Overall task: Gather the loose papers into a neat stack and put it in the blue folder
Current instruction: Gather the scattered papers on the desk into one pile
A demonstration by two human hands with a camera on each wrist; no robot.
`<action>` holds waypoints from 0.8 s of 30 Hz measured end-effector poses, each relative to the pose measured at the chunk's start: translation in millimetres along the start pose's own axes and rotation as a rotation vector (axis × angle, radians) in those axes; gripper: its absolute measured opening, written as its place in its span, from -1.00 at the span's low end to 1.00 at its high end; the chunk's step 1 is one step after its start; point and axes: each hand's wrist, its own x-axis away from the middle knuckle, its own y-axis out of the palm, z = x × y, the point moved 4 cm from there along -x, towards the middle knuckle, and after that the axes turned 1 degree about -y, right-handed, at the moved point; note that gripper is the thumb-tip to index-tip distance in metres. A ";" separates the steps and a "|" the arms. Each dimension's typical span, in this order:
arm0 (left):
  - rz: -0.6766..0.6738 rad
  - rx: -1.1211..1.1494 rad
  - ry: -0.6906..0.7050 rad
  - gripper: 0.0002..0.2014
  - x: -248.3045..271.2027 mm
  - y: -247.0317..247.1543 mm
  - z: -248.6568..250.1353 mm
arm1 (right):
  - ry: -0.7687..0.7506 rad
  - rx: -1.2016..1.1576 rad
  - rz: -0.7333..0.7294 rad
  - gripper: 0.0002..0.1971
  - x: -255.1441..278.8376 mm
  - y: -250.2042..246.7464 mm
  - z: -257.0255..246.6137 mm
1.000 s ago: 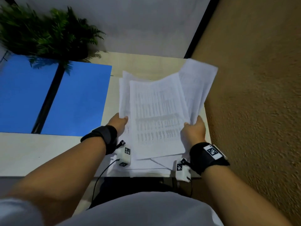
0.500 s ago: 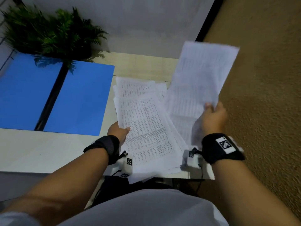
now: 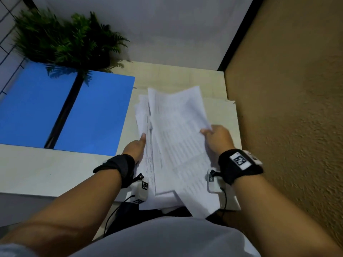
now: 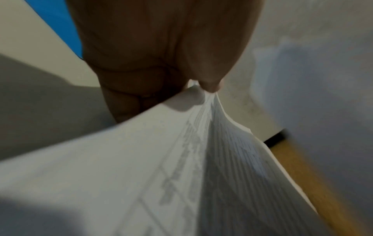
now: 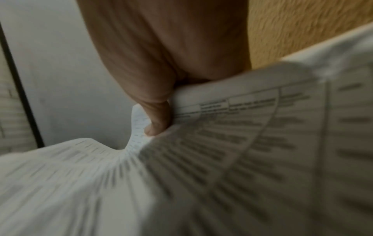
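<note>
Desk surface, the pale cream laminate tabletop [image 3: 46, 169], is being taken up on its left by the open blue card folder [image 3: 96, 115], which is lying flat with its dark spine running between two bare leaves. Behind the folder, a green artificial fern [image 3: 65, 39] is standing against the white wall. To the right, the white printed sheets of paper [image 3: 178, 145] are being held as a loose, uneven pile over the near right part of the desk, just beside the folder but not yet on it.

Compared with half a second ago, the sheet that was being lifted high and apart is now being laid back onto the pile, so the papers are being brought into one bundle again (edges are fanned and corners are sticking out at the top and the bottom).

The right edge of the top sheets is being pinched by the right hand [image 3: 217, 140], thumb curled over the paper as seen in the right wrist view. The left edge is being gripped by the left hand [image 3: 135, 147], thumb on top and fingers underneath.

Gathering is judged nearly done; squaring is judged to be the step in hand, and the transfer into the folder is not yet begun.
</note>
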 end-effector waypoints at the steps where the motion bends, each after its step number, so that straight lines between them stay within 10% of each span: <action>1: -0.004 0.071 -0.029 -0.22 0.8 0.9 1.5 | 0.024 0.074 -0.067 -0.64 1.7 13.7 5.0; 6: -0.012 0.202 0.013 -0.67 -6.1 12.4 -14.4 | -0.020 0.309 -0.088 -0.76 2.0 32.9 15.1; 12: 0.054 0.305 0.011 -0.58 1.6 17.7 -13.4 | 0.065 0.023 0.187 -0.79 -14.1 15.2 8.1; 24: 0.047 0.192 -0.006 -0.47 0.4 13.9 -5.5 | -0.125 -0.087 -0.313 -0.55 -7.3 40.6 22.6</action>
